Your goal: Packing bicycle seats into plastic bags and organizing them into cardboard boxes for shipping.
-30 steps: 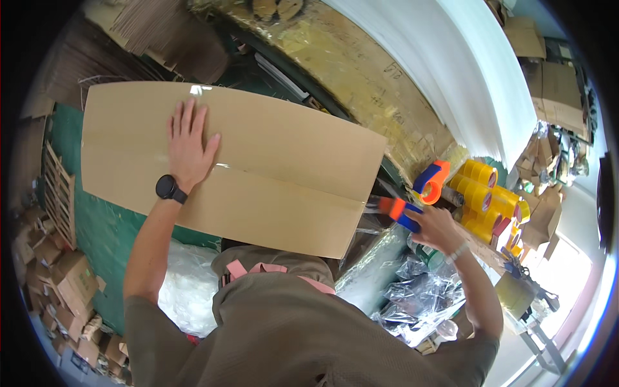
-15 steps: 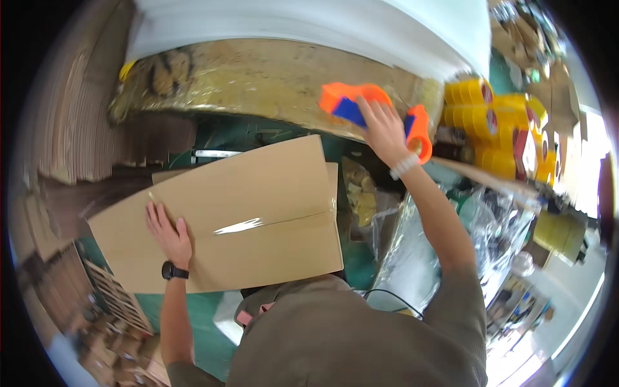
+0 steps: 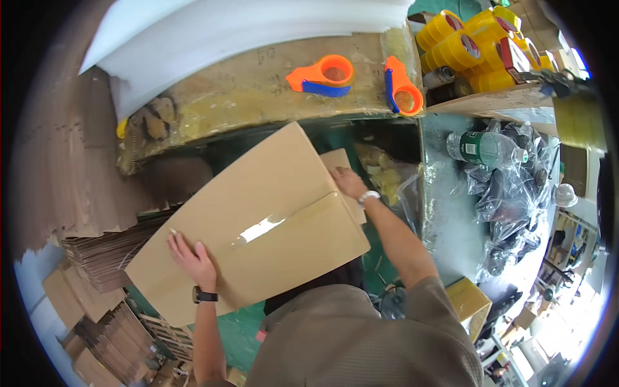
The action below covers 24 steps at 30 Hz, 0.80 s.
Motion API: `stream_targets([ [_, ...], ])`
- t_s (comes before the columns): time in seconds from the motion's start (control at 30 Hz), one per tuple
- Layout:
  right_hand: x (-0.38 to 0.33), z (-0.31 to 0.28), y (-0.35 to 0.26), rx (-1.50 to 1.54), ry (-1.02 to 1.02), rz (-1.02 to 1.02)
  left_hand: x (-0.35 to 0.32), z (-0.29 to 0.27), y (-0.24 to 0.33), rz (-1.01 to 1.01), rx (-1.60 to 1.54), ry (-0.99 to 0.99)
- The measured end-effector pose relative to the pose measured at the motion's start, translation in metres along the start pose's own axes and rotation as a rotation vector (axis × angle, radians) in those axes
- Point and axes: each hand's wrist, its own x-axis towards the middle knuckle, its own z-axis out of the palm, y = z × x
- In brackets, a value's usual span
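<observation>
A large brown cardboard box (image 3: 277, 193), folded flat and tilted, lies in front of my body, with a shiny strip of clear tape across its middle. My left hand (image 3: 195, 261) rests on its left part, fingers stretched out and palm down. At the right edge my right hand (image 3: 348, 182) grips the cardboard beside a flap that sticks out; some fingertips are hidden there. Beyond the box, an orange tape dispenser (image 3: 335, 66) with a blue part lies on the bench, and a second orange tape dispenser (image 3: 401, 93) lies right of it. Neither hand touches them.
The tape-covered wooden bench (image 3: 238, 80) carries white foam sheeting (image 3: 187, 39). Yellow tape rolls (image 3: 458, 55) are piled at the far right. A plastic bottle (image 3: 487, 149) lies by clear plastic bags (image 3: 509, 200). Stacked cardboard (image 3: 64, 148) stands at the left.
My right hand has let go of an orange tape dispenser and come down to the box's right edge. The box has turned, its right end tipping nearer me. The view has shifted right.
</observation>
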Motion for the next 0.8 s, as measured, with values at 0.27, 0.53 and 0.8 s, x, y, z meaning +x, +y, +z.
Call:
stream_targets([
  [0.27, -0.132, -0.094, -0.153, 0.574, 0.25, -0.007, -0.066, -0.09, -0.301, -0.636, 0.143, 0.339],
  [0.53, -0.212, -0.052, -0.239, -0.072, 0.695, 0.3, -0.15, -0.073, -0.425, -0.852, -0.768, 0.008],
  [0.8, -0.413, -0.077, -0.138, 0.87, 1.454, -0.08, -0.196, -0.188, -0.244, -0.757, -1.519, 0.589],
])
